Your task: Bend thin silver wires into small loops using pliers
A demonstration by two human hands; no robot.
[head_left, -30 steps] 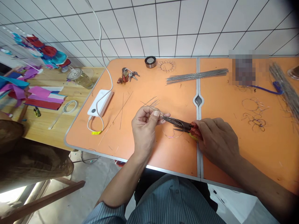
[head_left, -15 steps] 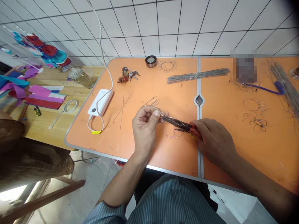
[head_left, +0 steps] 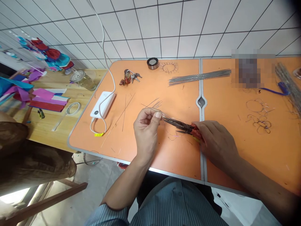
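Note:
Between thumb and forefinger, my left hand (head_left: 147,124) pinches a thin wire (head_left: 175,136) that curves in a loose loop below the plier jaws. My right hand (head_left: 215,136) is wrapped around the red handles of a pair of long-nosed pliers (head_left: 182,126). The jaws are parted and point left, with their tips close by my left fingertips. Whether the tips touch the wire I cannot tell. Several short cut wires (head_left: 156,103) lie just beyond my left hand. Both hands are held over the orange table (head_left: 150,89).
A bundle of straight wires (head_left: 199,77) lies across the table seam. A roll of black tape (head_left: 152,63), keys (head_left: 133,77) and a white power bank (head_left: 102,105) with its cable are at the back and left. Bent wire pieces (head_left: 262,125) lie right.
The view has shifted slightly, so everything sits a little further right. My hands keep the same hold on the wire and pliers; the wire loop hangs at a slightly different angle.

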